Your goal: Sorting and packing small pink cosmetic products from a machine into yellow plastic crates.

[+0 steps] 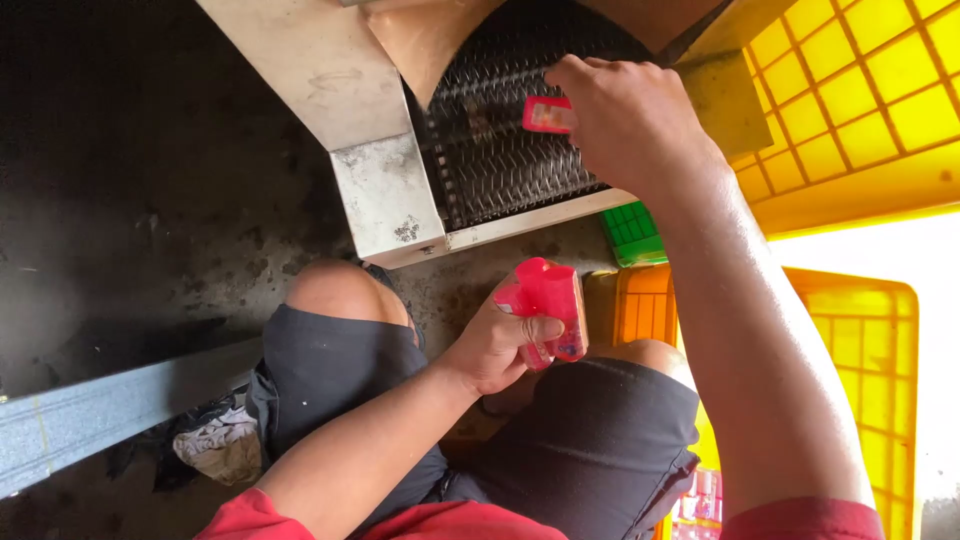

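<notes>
My right hand [625, 120] reaches forward over a metal mesh conveyor belt [500, 170] and its fingers pinch a small red packet [547, 115] just above the mesh. My left hand [495, 345] rests between my knees and grips a clear bag with a red top [548, 305], filled with pink-red contents. I sit with my knees apart, in dark shorts and red sleeves.
The belt runs in a steel frame [385, 200] with a slanted metal cover. Yellow plastic crates [860, 90] stand at the right, an orange crate [640, 305] and a green one [630, 232] below them. A grey beam [110, 400] and rags [220, 445] lie at the left.
</notes>
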